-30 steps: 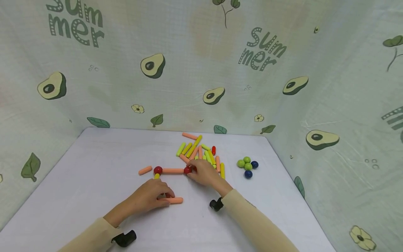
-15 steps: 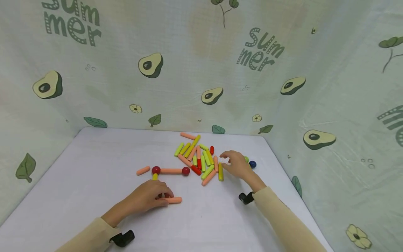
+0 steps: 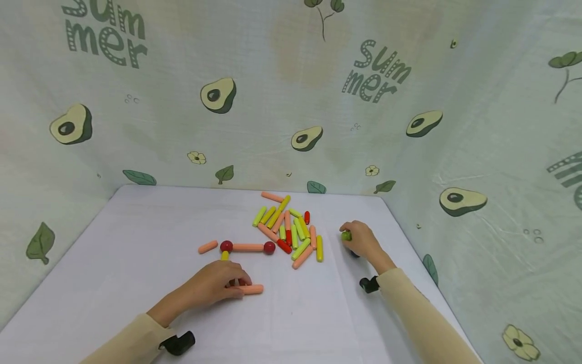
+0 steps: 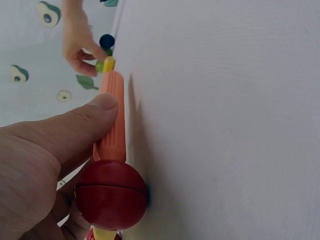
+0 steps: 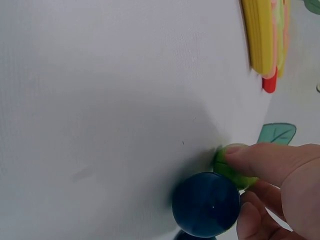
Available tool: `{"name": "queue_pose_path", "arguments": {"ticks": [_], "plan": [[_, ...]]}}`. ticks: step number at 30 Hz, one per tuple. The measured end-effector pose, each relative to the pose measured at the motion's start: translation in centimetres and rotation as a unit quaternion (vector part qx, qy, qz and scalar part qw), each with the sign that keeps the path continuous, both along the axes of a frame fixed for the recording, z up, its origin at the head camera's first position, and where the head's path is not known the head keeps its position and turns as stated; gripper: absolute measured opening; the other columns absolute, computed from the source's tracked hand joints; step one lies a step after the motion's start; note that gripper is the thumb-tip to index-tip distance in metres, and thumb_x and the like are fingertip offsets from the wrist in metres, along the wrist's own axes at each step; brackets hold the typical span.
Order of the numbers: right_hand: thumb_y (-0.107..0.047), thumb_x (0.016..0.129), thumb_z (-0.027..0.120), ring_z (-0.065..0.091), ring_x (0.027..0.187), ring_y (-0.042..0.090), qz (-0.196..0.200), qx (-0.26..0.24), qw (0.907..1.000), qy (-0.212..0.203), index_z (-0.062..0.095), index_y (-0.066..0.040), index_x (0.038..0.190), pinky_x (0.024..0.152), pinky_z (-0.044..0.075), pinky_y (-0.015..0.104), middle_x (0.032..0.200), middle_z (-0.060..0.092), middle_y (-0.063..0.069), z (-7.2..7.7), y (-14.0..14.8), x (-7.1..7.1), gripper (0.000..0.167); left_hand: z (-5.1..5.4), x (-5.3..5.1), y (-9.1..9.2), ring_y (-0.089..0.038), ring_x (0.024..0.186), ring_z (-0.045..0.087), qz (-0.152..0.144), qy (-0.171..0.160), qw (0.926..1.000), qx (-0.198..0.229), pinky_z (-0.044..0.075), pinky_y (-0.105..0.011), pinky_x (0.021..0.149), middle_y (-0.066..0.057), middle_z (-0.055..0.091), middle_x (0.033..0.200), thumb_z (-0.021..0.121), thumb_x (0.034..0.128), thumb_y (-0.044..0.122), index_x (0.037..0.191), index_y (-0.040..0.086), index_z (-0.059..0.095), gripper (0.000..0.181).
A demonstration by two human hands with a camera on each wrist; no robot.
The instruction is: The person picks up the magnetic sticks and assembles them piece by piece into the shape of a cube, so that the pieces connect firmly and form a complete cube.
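My left hand point(image 3: 212, 287) grips a salmon-coloured stick point(image 3: 253, 289) low over the table. In the left wrist view the thumb presses along that stick, and a dark red ball point(image 4: 111, 195) sits at its near end. Beyond the hand, two red balls point(image 3: 269, 247) are joined by another salmon stick point(image 3: 247, 247), and a yellow stick point(image 3: 225, 256) runs from the left ball toward my left hand. At the right, my right hand point(image 3: 365, 241) pinches a green ball point(image 5: 235, 167) between thumb and fingers. A dark blue ball point(image 5: 206, 205) lies right beside it; the other balls there are mostly hidden.
Several loose yellow, lime, salmon and red sticks point(image 3: 294, 236) lie grouped between the hands, toward the back of the white table point(image 3: 136, 242). A short salmon stick point(image 3: 208, 246) lies left of the red balls. Printed cloth point(image 3: 273, 101) hangs behind and at the sides.
My right hand has left the far red ball and moved right to the green and blue balls, where it now pinches a green one. My left hand stays on its stick.
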State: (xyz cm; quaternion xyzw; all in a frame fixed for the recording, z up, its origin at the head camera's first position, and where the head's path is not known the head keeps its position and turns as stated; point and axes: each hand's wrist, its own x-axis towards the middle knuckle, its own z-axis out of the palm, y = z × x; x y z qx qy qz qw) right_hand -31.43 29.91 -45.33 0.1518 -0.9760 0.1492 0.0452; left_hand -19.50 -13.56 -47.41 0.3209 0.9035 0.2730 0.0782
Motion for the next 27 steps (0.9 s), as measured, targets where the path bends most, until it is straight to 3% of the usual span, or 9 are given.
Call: {"name": "queue_pose_path", "arguments": {"ticks": [6, 11, 21, 27], "plan": [[0.000, 0.088, 0.083, 0.060, 0.088, 0.024, -0.006, 0.005, 0.9999, -0.013, 0.078, -0.002, 0.112, 0.085, 0.056, 0.045, 0.100, 0.070, 0.010, 0.1, -0.5, 0.1, 0.025, 0.2, 0.1, 0.1, -0.001, 0.081, 0.055, 0.009, -0.005, 0.9999, -0.008, 0.050, -0.024, 0.073, 0.025, 0.065, 0.094, 0.087, 0.0906, 0.028, 0.113, 0.029, 0.080, 0.023], [-0.004, 0.089, 0.083, 0.064, 0.090, 0.024, -0.002, -0.001, 1.0000, -0.002, 0.078, -0.003, 0.112, 0.085, 0.057, 0.044, 0.100, 0.072, 0.009, 0.7, -1.2, 0.9, 0.023, 0.4, 0.3, 0.0, 0.000, 0.082, 0.055, 0.011, -0.007, 0.9999, -0.005, 0.051, -0.024, 0.073, 0.025, 0.066, 0.096, 0.086, 0.0909, 0.028, 0.112, 0.029, 0.080, 0.023], [-0.010, 0.091, 0.084, 0.062, 0.082, 0.015, 0.040, -0.051, 0.9977, -0.021, 0.077, -0.003, 0.117, 0.076, 0.058, 0.031, 0.104, 0.073, 0.004, 2.4, -4.2, 4.1, 0.028, 0.2, 0.2, -0.2, 0.000, 0.082, 0.056, 0.005, -0.008, 1.0000, 0.003, 0.051, -0.024, 0.073, 0.025, 0.066, 0.096, 0.086, 0.0915, 0.028, 0.113, 0.029, 0.079, 0.022], [-0.008, 0.089, 0.086, 0.063, 0.083, 0.013, 0.089, -0.075, 0.9930, -0.025, 0.077, -0.006, 0.115, 0.076, 0.057, 0.026, 0.108, 0.075, 0.002, 2.4, -6.0, 5.9, 0.028, 0.3, 0.1, -0.2, 0.001, 0.082, 0.056, -0.009, -0.005, 0.9999, 0.012, 0.052, -0.024, 0.074, 0.023, 0.066, 0.096, 0.086, 0.0910, 0.025, 0.113, 0.028, 0.080, 0.023]]}}
